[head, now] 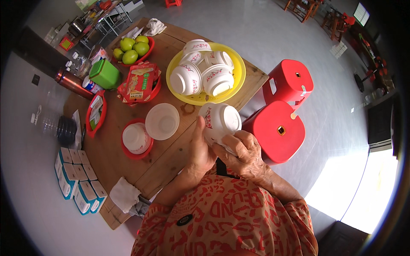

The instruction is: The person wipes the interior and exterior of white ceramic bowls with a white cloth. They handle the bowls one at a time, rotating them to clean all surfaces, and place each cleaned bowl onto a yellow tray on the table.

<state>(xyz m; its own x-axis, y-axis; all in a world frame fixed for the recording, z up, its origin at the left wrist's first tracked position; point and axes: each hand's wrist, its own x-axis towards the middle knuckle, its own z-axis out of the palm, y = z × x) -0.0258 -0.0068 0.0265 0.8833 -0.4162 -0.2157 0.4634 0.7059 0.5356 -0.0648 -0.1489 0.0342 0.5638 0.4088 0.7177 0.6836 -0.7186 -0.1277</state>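
A white bowl [221, 120] with a printed red blossom pattern is tilted between my hands, its round foot facing up and right. My left hand [201, 150] grips its left side, thumb along the wall. The fingers of my right hand [243, 153] curl over the near rim; the fingertips are partly hidden. Just beyond, a yellow plastic basin [238, 88] holds several matching bowls [189, 72], mostly on their sides or upside down. To the left, an upturned patterned bowl [136, 137] rests in a red basket [128, 153], beside a translucent plastic bowl [162, 121].
Two red plastic stools [278, 131] stand against the right side of the wooden table [166, 160]. Green fruit [130, 51], red packages [140, 81], a green canister [105, 73] and a copper-coloured flask [74, 84] fill its far left. Tissue packs [78, 179] and a white cloth [125, 194] lie near left.
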